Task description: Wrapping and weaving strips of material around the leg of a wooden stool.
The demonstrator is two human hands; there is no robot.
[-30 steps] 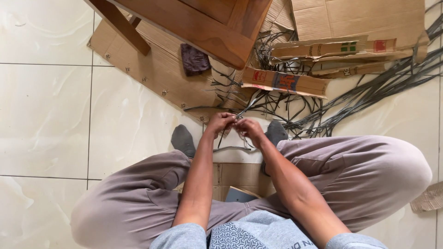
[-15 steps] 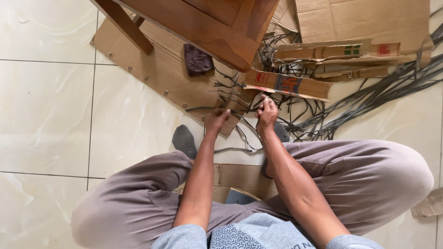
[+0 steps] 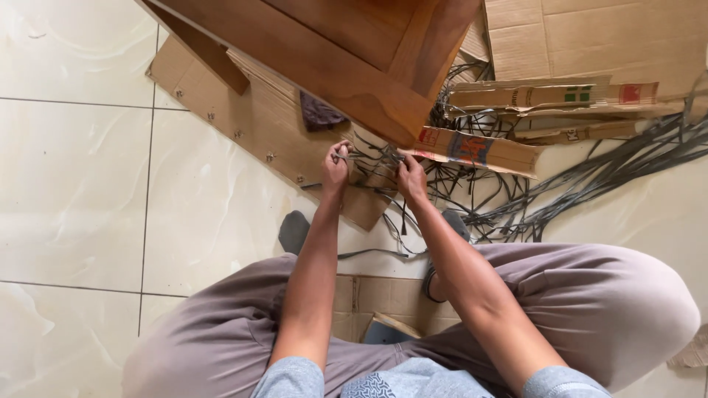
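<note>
The person is sitting cross-legged on the floor point(image 3: 74, 184), and both hands are working at a tangle of dark strips just above the centre of the frame. The left hand point(image 3: 336, 163) is closing its fingers on a thin strip point(image 3: 361, 156), pinching it near the edge of the cardboard sheet point(image 3: 258, 133). The right hand point(image 3: 410, 177) is curling its fingers round the same bunch a little to the right; the grip looks closed, though the exact strand is too fine to tell. The strip is lying between the two hands, stretching across the gap and touching both.

Judging progress: the work seems to be in its middle. A big loose pile of strips point(image 3: 590, 177) is spreading toward the right edge, still unsorted, and only the small bunch between the hands is being handled. No finished bundle is showing, so most of it appears left to do.

The surface is glossy cream tile with thin grout lines, filling the left half. A wooden furniture piece point(image 3: 354, 51) is slanting across the top centre, resting on the cardboard. Flattened cartons point(image 3: 590, 37) are lying at the upper right, and a folded printed box point(image 3: 479, 151) is sitting just right of the right hand. More cardboard is showing under the legs at lower centre
</note>
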